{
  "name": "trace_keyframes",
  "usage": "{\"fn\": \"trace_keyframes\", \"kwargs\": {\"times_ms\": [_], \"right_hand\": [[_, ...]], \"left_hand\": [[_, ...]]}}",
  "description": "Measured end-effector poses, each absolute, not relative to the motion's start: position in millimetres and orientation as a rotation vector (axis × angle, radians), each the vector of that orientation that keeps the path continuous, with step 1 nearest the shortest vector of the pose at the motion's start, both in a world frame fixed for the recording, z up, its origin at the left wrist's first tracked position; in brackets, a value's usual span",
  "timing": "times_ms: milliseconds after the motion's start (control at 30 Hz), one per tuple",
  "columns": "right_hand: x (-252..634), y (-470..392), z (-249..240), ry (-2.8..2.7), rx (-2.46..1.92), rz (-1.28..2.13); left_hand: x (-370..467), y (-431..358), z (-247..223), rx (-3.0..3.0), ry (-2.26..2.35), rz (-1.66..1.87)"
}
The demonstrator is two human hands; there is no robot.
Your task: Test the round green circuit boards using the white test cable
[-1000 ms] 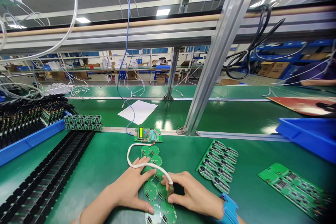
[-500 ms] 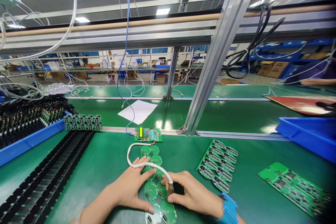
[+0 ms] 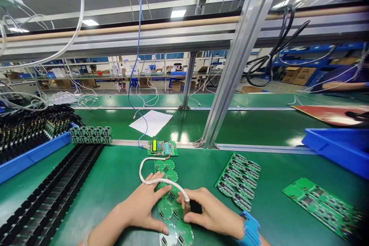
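Observation:
A green panel of round circuit boards (image 3: 165,209) lies lengthwise on the bench before me. Across its left side my left hand (image 3: 145,203) rests with fingers spread, thumb and fingertips on the panel. My right hand (image 3: 201,209) pinches a brownish probe head (image 3: 187,208) at the end of a white sleeved cable (image 3: 164,180), held upright over one round board on the right column. The probe's tip is hidden by the fingers. The cable loops over my left fingers to a small green board with a lit yellow display (image 3: 155,145) beyond the panel.
Another round-board panel (image 3: 239,180) and a green board stack (image 3: 323,207) lie right, near a blue bin (image 3: 340,150). Left are long black racks (image 3: 52,192) and a blue tray (image 3: 37,157) of wired boards. A metal post (image 3: 230,65) rises ahead. A person (image 3: 340,78) is far right.
Both hands and the probe stay in place. The view shifts very slightly, and more of the person at the far right shows.

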State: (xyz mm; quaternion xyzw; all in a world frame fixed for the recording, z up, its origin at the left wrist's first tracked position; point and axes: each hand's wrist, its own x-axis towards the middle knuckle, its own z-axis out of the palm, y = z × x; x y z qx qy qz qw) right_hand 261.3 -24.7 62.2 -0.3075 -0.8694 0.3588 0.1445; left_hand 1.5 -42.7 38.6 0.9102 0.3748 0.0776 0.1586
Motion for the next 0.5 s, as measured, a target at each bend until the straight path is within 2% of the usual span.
{"fn": "trace_keyframes", "kwargs": {"times_ms": [167,367,500], "right_hand": [[261.4,-19.4,56.6,-2.302,-0.818,1.181],[258.0,2.1,31.9,-1.505,-0.92,1.383],[254.3,6.5,21.0,-1.32,-0.992,1.392]], "left_hand": [[4.5,-46.3,46.5,2.666,1.1,0.14],[14.2,-60.9,68.5,2.74,1.387,0.035],[11.9,-58.3,73.0,2.736,1.206,0.098]]}}
